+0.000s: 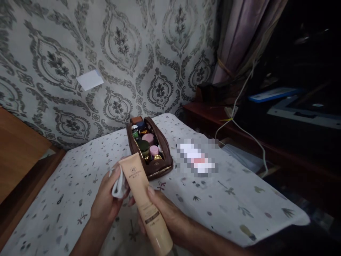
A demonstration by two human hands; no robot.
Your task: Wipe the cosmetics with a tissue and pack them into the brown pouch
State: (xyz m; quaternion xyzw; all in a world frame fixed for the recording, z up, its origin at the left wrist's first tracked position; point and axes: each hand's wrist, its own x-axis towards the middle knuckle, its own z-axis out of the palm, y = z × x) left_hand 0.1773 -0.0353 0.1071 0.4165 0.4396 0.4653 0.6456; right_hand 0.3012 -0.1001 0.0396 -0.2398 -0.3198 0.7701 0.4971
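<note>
My right hand (165, 209) is wrapped round the middle of a peach-coloured squeeze tube (145, 202), its cap end pointing down toward me. Folded white cloth (118, 185) is pinched in my left hand (108, 199), pressed against the tube's flat upper end. Just beyond the tube lies a brown toiletry bag (166, 151), unzipped. Inside the bag are several containers, among them a pink jar (147, 139), a dark green-lidded jar (144, 146) and a smaller pink-lidded jar (153, 150).
The bag rests on a white patterned tablecloth (207, 209). Right of it is a blurred-out, pixelated object (197, 158). Patterned wallpaper (133, 53) rises behind. A white cable (247, 80) hangs at the right near a dark red wooden surface (197, 112). Brown wooden furniture (21, 153) borders the left.
</note>
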